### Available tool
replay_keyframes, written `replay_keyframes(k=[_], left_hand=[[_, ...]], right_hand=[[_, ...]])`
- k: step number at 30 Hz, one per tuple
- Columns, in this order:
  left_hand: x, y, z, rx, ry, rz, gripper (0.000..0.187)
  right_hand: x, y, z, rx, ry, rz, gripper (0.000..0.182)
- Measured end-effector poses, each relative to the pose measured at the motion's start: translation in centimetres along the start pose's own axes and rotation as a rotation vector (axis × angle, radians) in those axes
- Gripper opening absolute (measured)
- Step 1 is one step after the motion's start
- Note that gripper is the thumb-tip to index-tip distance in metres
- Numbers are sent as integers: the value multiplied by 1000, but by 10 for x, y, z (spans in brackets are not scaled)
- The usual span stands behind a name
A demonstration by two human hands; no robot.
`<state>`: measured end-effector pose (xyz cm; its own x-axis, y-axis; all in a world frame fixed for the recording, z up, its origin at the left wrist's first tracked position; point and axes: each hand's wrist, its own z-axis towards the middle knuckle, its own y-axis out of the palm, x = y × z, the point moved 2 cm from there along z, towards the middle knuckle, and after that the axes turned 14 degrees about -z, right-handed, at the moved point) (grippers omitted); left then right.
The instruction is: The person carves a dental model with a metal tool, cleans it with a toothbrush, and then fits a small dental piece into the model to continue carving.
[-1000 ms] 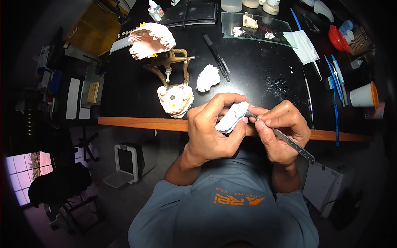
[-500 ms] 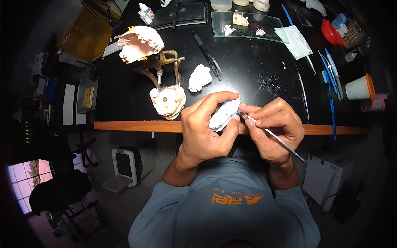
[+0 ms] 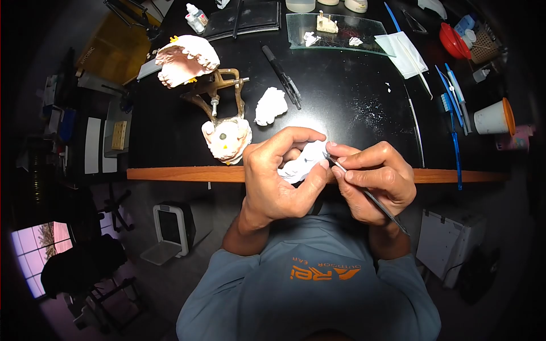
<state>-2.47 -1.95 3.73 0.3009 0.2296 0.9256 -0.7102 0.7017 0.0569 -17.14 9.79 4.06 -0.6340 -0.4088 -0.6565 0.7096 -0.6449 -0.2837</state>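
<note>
My left hand [image 3: 278, 176] is closed round a white plaster dental cast [image 3: 301, 163], thumb and index finger along its sides. In my right hand [image 3: 378, 182] is a thin metal carving tool [image 3: 380, 206], held like a pen, its tip at the right end of the cast. My fingers partly hide the tip and the cast. Just beyond my left hand a second white plaster piece [image 3: 271, 106] lies on the black table. To the left stands a brass articulator [image 3: 230, 85], opened, with an upper dental model [image 3: 187, 61] and a lower dental model [image 3: 227, 141] mounted on it.
A black pen [image 3: 281, 77] lies behind the plaster piece. A glass plate [image 3: 364, 31] at the back bears a small toothed model. White crumbs [image 3: 369, 111] dot the table. At right are a blue toothbrush [image 3: 455, 139], a white cup [image 3: 492, 119] and a red bowl [image 3: 454, 42].
The cast has turned in my left hand, showing more of its bumpy face. The carving tool has rolled and tilted slightly steeper. The whole view has shifted a little.
</note>
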Motion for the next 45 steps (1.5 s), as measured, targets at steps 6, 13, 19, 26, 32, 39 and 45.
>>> replay_keyframes(k=[6, 13, 19, 26, 32, 39, 45], left_hand=[[7, -6, 1, -23, -202, -284, 28], [11, -11, 2, -76, -259, -389, 29], [9, -13, 3, -102, -257, -421, 30], [9, -14, 4, -121, -276, -427, 28], [10, -11, 4, -101, -285, -431, 25], [12, -12, 4, -94, -321, -431, 26], [13, -12, 4, -84, -326, -424, 25]], right_hand=[[-4, 0, -4, -62, -84, -40, 29], [1, 9, -6, 63, -208, -53, 26], [-1, 12, -6, 65, -260, -122, 20], [-4, 11, -7, 22, -293, -179, 17], [-4, 9, -9, 4, -300, -197, 15], [-5, 8, -9, -11, -314, -210, 16], [-4, 9, -10, 0, -325, -215, 15]])
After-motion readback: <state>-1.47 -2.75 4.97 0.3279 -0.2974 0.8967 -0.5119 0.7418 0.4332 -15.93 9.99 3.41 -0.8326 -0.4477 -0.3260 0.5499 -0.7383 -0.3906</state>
